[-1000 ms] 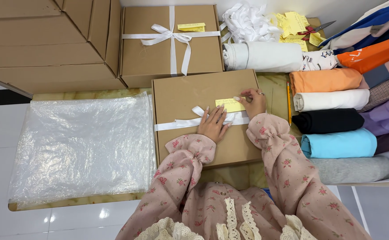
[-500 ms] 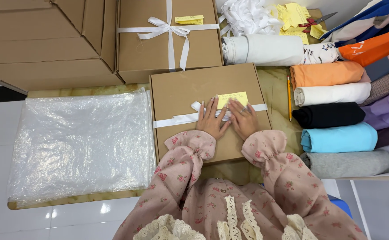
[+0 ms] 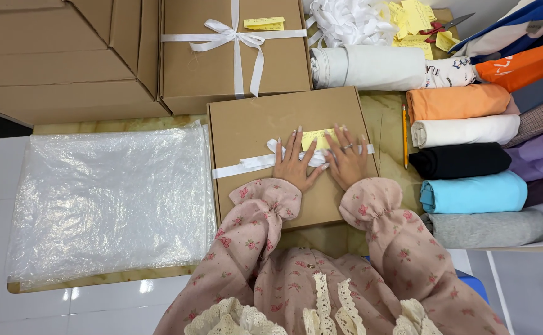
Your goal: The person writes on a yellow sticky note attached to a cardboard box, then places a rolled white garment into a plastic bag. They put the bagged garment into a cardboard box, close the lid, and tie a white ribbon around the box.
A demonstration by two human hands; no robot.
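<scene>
Bare tabletop (image 3: pixel 386 118) right of the box (image 3: pixel 253 124) (pencil (image 3: pixel 404 136) there) is hemmed by fabric rolls (image 3: pixel 464 130).

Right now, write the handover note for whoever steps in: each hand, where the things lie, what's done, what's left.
Left hand: flat on the cardboard box, fingers on the white ribbon. No grip.
Right hand: flat beside it, over the yellow note and the ribbon.
Things: the box lies on the table, clear plastic bags on its left, folded fabrics on its right. A finished box with tied bow sits behind.
Done: ribbon across lid, note placed.
Left: bow looks unfinished.
</scene>
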